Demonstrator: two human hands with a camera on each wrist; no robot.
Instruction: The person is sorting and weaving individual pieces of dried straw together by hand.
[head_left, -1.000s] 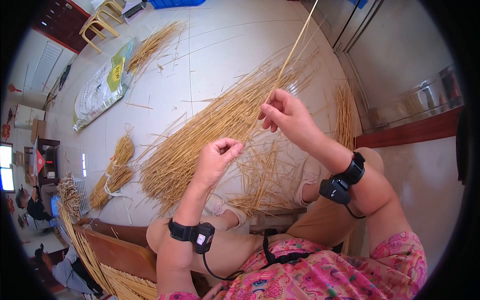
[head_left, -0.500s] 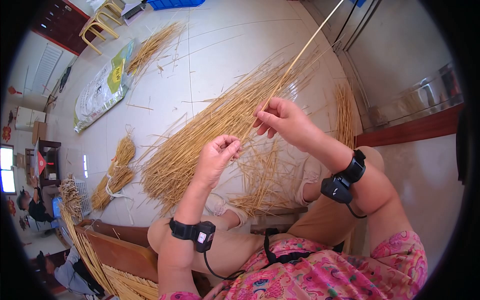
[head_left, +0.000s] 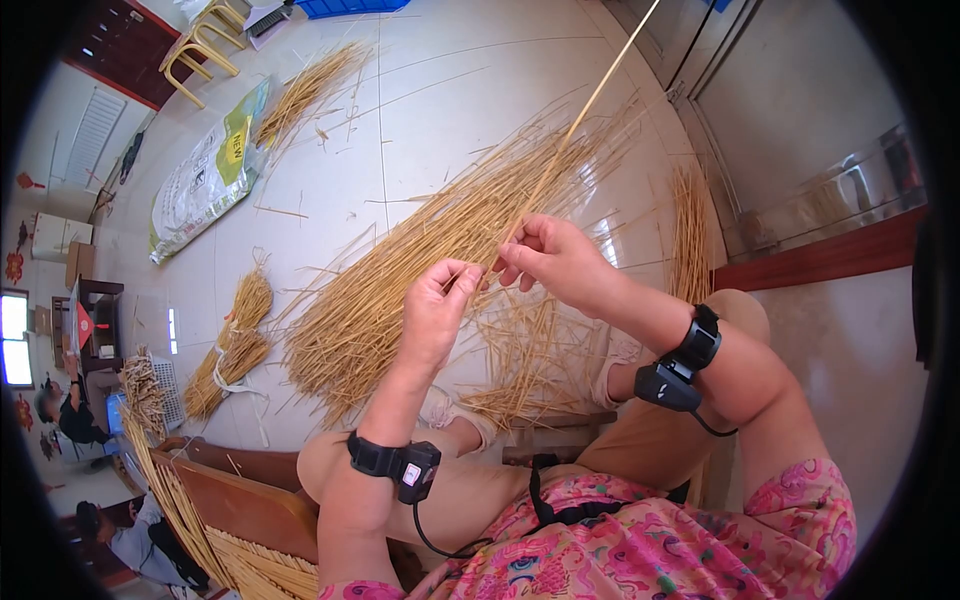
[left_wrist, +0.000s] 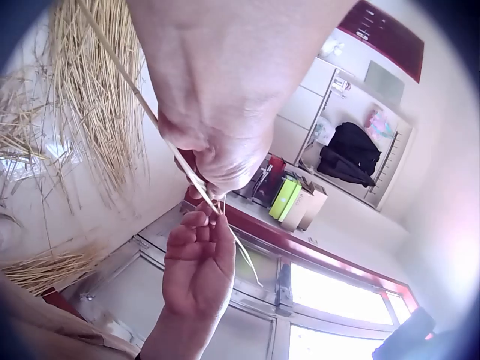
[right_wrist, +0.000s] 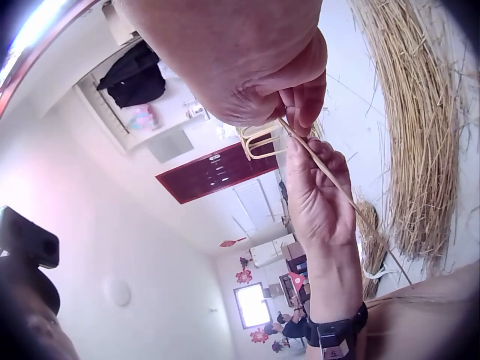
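A long, thin straw stalk (head_left: 603,92) slants from the upper right down to both hands. Thumb and fingers of my left hand (head_left: 436,308) pinch it near its lower end. Right beside it, my right hand (head_left: 556,262) pinches the same stalk a little higher up, its fingertips close to the left ones. In the right wrist view the stalk (right_wrist: 330,176) runs across the left palm and on past the wrist. A thin split strip (left_wrist: 247,259) hangs beyond the fingers in the left wrist view. Below the hands a wide heap of straw (head_left: 400,265) lies on the floor.
Short straw scraps (head_left: 525,345) lie near the feet. A tied straw bundle (head_left: 232,345) and a printed sack (head_left: 205,185) are to the left. A wooden chair (head_left: 240,490) stands at lower left, and more straw (head_left: 690,235) leans by the right wall.
My right hand has come down and left along the stalk, so the two hands are now closer. The stalk's upper end swung right, then partly back left.
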